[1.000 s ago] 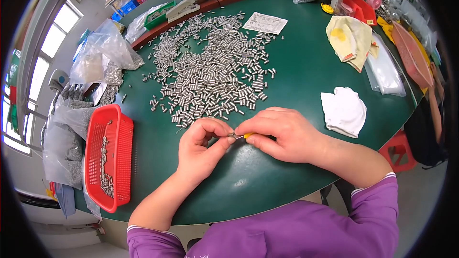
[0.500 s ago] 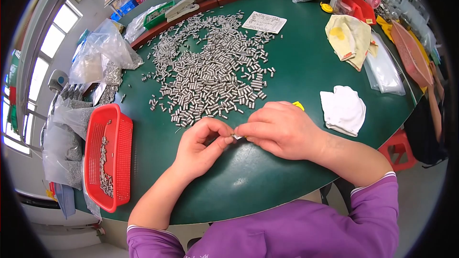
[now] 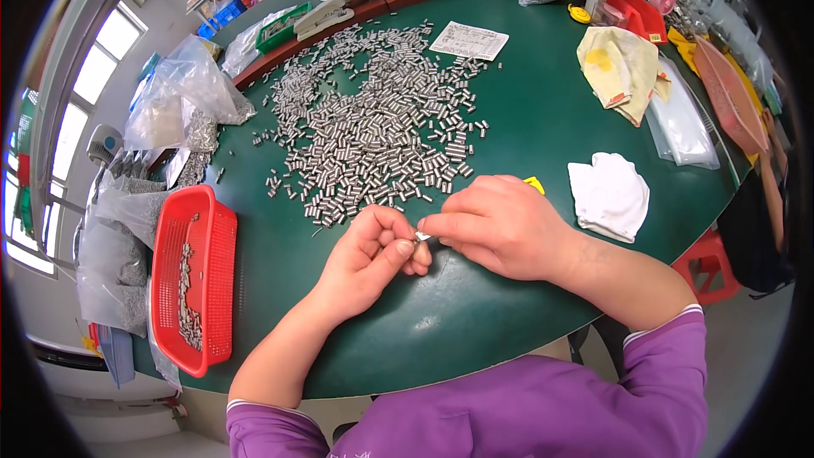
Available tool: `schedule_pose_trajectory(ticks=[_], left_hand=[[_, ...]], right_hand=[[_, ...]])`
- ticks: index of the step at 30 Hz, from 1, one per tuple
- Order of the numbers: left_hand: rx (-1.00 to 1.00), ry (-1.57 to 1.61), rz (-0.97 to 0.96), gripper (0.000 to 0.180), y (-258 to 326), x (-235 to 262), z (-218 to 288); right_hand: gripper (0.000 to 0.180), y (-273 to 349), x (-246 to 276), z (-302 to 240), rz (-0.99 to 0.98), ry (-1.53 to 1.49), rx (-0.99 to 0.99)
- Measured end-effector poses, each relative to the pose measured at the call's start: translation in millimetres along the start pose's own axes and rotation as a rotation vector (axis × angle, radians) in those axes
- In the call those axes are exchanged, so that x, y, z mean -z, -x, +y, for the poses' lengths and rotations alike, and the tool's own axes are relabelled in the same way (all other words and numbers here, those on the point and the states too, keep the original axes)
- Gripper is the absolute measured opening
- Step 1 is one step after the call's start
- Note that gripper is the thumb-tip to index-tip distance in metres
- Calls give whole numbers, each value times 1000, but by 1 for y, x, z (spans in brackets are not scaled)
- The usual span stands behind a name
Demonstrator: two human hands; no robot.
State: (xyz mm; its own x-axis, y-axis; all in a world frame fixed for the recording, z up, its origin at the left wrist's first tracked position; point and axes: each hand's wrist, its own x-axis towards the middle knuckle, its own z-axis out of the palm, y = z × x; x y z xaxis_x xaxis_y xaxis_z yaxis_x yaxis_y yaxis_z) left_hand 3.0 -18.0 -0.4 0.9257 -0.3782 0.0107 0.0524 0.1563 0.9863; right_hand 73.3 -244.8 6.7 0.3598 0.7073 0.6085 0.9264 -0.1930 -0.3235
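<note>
A: Metal piece [image 3: 421, 237], small, silver – pinched between both hands at table centre, just below the pile. Too small to tell its exact form.

B: Finger state?

A: L hand [image 3: 373, 254]: thumb and forefinger pressed together on the piece, other fingers curled in. R hand [image 3: 500, 225]: fingertips closed tight on the same piece from the other side, knuckles up. No gap showing on either; hands touch at the tips.

B: Step in hand, in yr judgement?

A: Looks like fitting or checking one piece, taken singly. Judged mid-step: piece is off the table, not yet put down anywhere.

B: Next move calls for?

A: Prob. a fine grip and steady tips, since the piece is tiny and could slip. Then a spot to drop it, and a fresh one from the pile.

B: Surroundings?

A: Pile [image 3: 373, 131] of like silver pins spread over the green table [image 3: 526, 119], just beyond the hands. Red basket [image 3: 193, 288] at L edge, a few pins inside. White cloth [image 3: 609, 195] near R hand. Yellow bit [image 3: 534, 184] peeps out behind R knuckles; can't tell what. Clear bags [image 3: 182, 102] far L, paper slip [image 3: 469, 40] past the pile. Purple sleeves [image 3: 593, 407] at bottom.
</note>
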Motion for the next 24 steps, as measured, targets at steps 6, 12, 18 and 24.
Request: schedule_pose_trajectory(ticks=[6, 12, 18, 24], left_hand=[[-88, -72, 191, 18, -1, -9, -1], [-121, -46, 169, 21, -1, -2, -6], [-146, -39, 211, 19, -1, -5, -7], [-110, -61, 212, 14, 0, -7, -3]], right_hand=[[28, -4, 1, -2, 36, -35, -51], [24, -3, -2, -2, 46, -96, -68], [21, -1, -4, -2, 25, -123, -83], [21, -1, -4, -3, 22, -175, -89]])
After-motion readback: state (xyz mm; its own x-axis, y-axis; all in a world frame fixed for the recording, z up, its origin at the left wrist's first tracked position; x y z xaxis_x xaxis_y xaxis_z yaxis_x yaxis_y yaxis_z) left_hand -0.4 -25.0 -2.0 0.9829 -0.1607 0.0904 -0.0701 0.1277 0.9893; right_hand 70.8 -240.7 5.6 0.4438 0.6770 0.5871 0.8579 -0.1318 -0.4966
